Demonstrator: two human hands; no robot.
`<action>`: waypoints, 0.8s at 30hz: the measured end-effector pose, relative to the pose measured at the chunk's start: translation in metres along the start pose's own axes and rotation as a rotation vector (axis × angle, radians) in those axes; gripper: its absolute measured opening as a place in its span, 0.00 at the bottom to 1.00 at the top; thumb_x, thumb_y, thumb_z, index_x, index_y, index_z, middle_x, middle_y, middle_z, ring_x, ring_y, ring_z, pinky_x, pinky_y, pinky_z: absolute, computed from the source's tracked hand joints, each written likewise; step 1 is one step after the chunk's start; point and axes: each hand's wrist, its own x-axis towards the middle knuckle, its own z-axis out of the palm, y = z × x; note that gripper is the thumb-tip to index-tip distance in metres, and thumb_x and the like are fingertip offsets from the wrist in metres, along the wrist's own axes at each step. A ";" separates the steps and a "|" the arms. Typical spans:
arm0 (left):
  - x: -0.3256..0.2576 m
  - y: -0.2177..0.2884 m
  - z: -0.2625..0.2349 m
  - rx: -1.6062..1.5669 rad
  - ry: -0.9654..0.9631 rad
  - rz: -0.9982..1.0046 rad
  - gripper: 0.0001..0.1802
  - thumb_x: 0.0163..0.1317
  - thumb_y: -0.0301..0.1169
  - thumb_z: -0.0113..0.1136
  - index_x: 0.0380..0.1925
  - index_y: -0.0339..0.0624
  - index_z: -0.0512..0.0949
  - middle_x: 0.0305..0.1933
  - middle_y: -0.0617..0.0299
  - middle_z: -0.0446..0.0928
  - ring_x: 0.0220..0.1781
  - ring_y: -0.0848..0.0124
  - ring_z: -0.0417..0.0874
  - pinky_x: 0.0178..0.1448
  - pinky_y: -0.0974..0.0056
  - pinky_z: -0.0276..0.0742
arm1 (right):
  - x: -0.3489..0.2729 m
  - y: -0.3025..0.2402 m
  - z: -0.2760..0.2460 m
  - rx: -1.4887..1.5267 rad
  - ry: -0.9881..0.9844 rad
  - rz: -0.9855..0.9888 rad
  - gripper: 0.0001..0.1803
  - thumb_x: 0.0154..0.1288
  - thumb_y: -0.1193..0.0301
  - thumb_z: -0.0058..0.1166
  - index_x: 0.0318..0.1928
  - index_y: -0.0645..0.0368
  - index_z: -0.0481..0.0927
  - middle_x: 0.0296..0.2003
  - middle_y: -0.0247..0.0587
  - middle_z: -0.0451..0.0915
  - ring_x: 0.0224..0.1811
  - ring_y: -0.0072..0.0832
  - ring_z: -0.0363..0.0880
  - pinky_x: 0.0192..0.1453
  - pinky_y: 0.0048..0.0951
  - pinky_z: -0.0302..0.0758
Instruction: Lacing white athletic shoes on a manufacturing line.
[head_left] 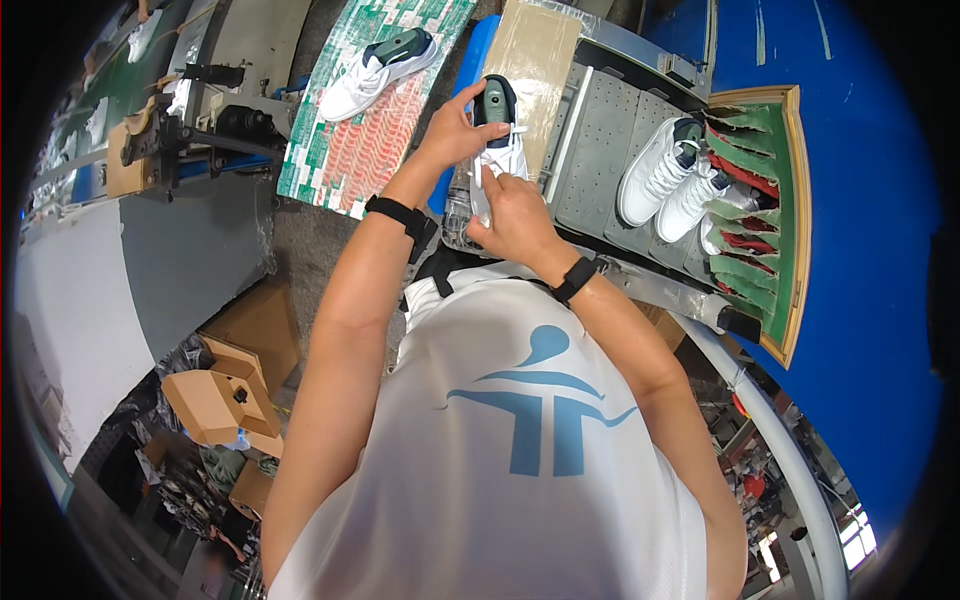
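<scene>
I hold a white sneaker with a dark green tongue up in front of me with both hands. My left hand grips its upper part near the tongue, fingers curled at the collar. My right hand holds the lower end of the shoe, thumb and fingers pinched on it by the laces. Both wrists wear black bands. A second white and green sneaker lies on a red and green patterned sheet at the upper left.
A pair of white sneakers rests on a grey perforated tray to the right, beside a wooden-framed rack of green and red pieces. Cardboard boxes lie at lower left. A machine stands at left.
</scene>
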 end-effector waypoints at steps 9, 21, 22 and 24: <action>-0.005 0.016 -0.003 -0.026 0.012 0.061 0.54 0.54 0.40 0.90 0.80 0.42 0.73 0.49 0.55 0.90 0.46 0.72 0.88 0.51 0.64 0.85 | -0.003 0.009 -0.018 0.055 0.077 -0.028 0.42 0.57 0.62 0.67 0.68 0.79 0.76 0.40 0.57 0.82 0.46 0.53 0.82 0.55 0.52 0.76; -0.004 0.005 0.005 -0.062 0.091 0.193 0.56 0.50 0.46 0.92 0.79 0.46 0.75 0.34 0.63 0.84 0.34 0.76 0.80 0.39 0.65 0.79 | -0.021 0.004 -0.035 0.181 -0.005 0.047 0.41 0.59 0.61 0.65 0.68 0.79 0.76 0.42 0.59 0.83 0.48 0.54 0.84 0.58 0.53 0.77; -0.002 0.005 0.004 -0.062 0.089 0.194 0.56 0.50 0.46 0.92 0.79 0.46 0.75 0.34 0.63 0.84 0.34 0.76 0.80 0.39 0.65 0.79 | -0.020 0.005 -0.036 0.180 -0.004 0.049 0.41 0.59 0.61 0.65 0.68 0.79 0.76 0.42 0.59 0.83 0.48 0.54 0.84 0.58 0.53 0.77; 0.002 0.004 0.001 0.034 0.028 0.068 0.55 0.50 0.46 0.92 0.79 0.47 0.76 0.32 0.65 0.82 0.33 0.76 0.78 0.38 0.65 0.77 | -0.016 0.008 -0.036 0.161 -0.005 0.004 0.41 0.59 0.62 0.65 0.69 0.78 0.77 0.41 0.59 0.83 0.47 0.55 0.84 0.58 0.54 0.77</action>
